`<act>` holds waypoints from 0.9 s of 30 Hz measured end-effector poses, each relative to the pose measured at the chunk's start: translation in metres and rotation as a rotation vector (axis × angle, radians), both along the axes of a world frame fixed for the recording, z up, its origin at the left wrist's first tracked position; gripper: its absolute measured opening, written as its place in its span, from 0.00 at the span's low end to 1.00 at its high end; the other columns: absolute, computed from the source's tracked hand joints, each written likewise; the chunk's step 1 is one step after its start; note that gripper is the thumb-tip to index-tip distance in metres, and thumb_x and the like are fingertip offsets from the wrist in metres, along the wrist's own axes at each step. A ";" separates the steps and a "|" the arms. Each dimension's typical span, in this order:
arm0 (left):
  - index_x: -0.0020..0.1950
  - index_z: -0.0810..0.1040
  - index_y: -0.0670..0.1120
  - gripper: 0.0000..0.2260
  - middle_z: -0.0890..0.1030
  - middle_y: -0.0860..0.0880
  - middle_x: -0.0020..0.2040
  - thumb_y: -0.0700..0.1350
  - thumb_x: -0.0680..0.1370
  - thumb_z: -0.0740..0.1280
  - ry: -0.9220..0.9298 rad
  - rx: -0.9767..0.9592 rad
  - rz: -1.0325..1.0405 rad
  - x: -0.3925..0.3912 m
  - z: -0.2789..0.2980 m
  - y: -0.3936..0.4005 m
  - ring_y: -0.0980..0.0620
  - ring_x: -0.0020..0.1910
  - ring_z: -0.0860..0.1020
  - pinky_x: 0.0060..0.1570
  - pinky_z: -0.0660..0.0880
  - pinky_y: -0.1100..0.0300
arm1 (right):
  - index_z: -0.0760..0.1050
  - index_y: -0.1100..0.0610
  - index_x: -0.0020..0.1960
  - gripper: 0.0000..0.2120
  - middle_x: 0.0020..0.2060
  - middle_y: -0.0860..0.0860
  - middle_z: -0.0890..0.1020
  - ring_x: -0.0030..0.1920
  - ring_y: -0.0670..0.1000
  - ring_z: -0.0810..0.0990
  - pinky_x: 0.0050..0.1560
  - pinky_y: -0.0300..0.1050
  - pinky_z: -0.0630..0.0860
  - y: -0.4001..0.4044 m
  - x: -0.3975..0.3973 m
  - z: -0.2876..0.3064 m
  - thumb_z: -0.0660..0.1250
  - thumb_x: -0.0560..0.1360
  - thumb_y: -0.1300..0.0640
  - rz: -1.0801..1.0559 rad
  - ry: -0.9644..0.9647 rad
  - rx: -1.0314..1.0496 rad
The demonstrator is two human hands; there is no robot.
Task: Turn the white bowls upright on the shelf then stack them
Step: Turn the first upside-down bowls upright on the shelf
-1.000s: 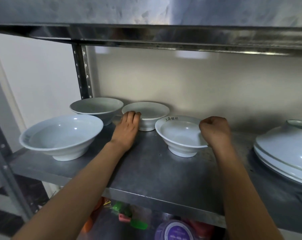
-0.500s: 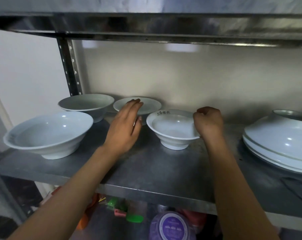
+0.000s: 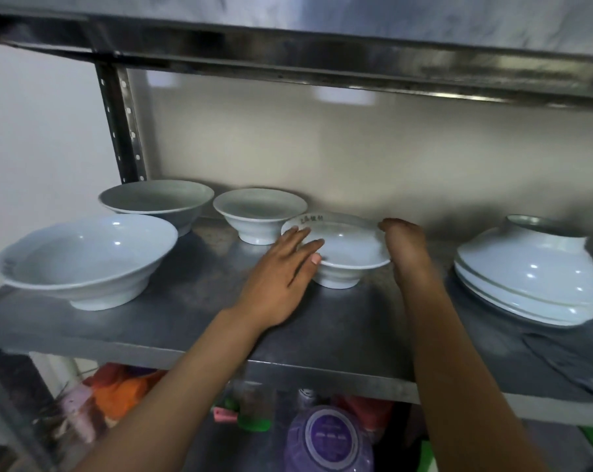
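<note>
on the metal shelf [image 3: 322, 321], left hand [image 3: 278, 277] fingers spread on the small bowl [image 3: 342, 253], right hand [image 3: 402, 245] fingers unclear behind it; uneven lifting could knock the neighbouring bowl [image 3: 259, 214] beyond the fingertips.

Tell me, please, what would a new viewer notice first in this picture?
Two hands meet at a small white bowl in the middle of the metal shelf: the left hand touches its near-left rim, the right hand is at its right rim. At the far right, upside-down bowls lie stacked.

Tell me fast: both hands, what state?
Left hand: open, straight fingers on the small bowl rim.
Right hand: on that bowl's right rim; grip cannot be told.
</note>
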State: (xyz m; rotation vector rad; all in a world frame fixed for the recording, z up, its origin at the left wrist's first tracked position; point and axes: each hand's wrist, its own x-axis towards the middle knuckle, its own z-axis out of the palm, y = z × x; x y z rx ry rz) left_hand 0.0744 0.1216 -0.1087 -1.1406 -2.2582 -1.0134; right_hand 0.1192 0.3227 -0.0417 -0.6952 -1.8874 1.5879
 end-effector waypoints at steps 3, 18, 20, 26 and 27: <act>0.71 0.73 0.47 0.23 0.70 0.48 0.74 0.56 0.82 0.51 -0.055 0.036 0.012 0.008 -0.002 -0.005 0.54 0.76 0.59 0.75 0.54 0.58 | 0.77 0.64 0.59 0.14 0.58 0.60 0.80 0.48 0.51 0.74 0.50 0.44 0.70 -0.004 0.010 -0.005 0.61 0.77 0.60 -0.024 0.021 -0.016; 0.78 0.58 0.41 0.36 0.59 0.44 0.78 0.61 0.79 0.36 -0.021 -0.200 0.331 0.058 0.013 -0.100 0.51 0.78 0.53 0.77 0.42 0.53 | 0.79 0.54 0.53 0.10 0.51 0.48 0.82 0.52 0.51 0.80 0.56 0.45 0.74 -0.113 0.041 -0.016 0.64 0.75 0.53 -0.015 0.046 -0.085; 0.78 0.57 0.40 0.39 0.59 0.42 0.78 0.61 0.77 0.32 0.014 -0.311 0.432 0.056 0.016 -0.111 0.48 0.78 0.53 0.77 0.40 0.52 | 0.80 0.55 0.52 0.11 0.49 0.48 0.83 0.52 0.51 0.81 0.56 0.46 0.75 -0.127 0.041 -0.017 0.63 0.75 0.52 0.024 0.048 -0.062; 0.75 0.63 0.36 0.37 0.62 0.39 0.76 0.57 0.79 0.33 0.106 -0.399 0.582 0.048 0.018 -0.130 0.44 0.78 0.54 0.77 0.45 0.47 | 0.77 0.54 0.59 0.22 0.56 0.49 0.82 0.58 0.50 0.79 0.62 0.48 0.74 -0.157 0.044 -0.023 0.61 0.71 0.43 0.091 0.034 0.037; 0.76 0.61 0.37 0.38 0.61 0.39 0.77 0.56 0.78 0.31 0.091 -0.405 0.583 0.047 0.018 -0.134 0.45 0.79 0.51 0.77 0.43 0.47 | 0.75 0.54 0.63 0.25 0.62 0.49 0.79 0.62 0.51 0.77 0.65 0.49 0.71 -0.161 0.045 -0.022 0.61 0.71 0.42 0.091 0.020 0.032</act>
